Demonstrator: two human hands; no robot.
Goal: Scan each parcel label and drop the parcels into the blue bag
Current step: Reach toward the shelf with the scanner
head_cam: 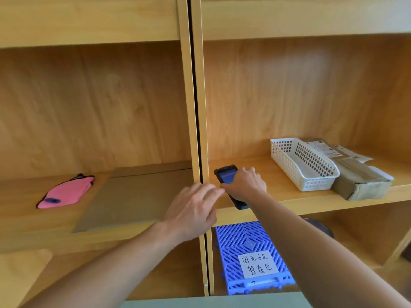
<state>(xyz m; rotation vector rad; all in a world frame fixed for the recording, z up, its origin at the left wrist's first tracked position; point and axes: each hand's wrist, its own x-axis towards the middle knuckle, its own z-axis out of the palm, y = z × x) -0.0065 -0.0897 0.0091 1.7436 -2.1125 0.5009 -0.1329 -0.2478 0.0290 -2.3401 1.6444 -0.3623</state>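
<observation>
One scanner (225, 174), one white basket (304, 165), one parcel (360, 178), one pink glove (66, 192), one blue grid (244, 243).

Bright, even light; soft, bowed edges

Both bare forearms reach forward and upward from the bottom of the view, converging near the upright post (201, 130) between the two shelf bays. The left hand (193, 210) is open in front of that post, palm down, fingers spread and pointing right. Just right of the post, the right hand (244, 182) is curled around a dark handheld scanner (226, 174), knuckles up.
</observation>
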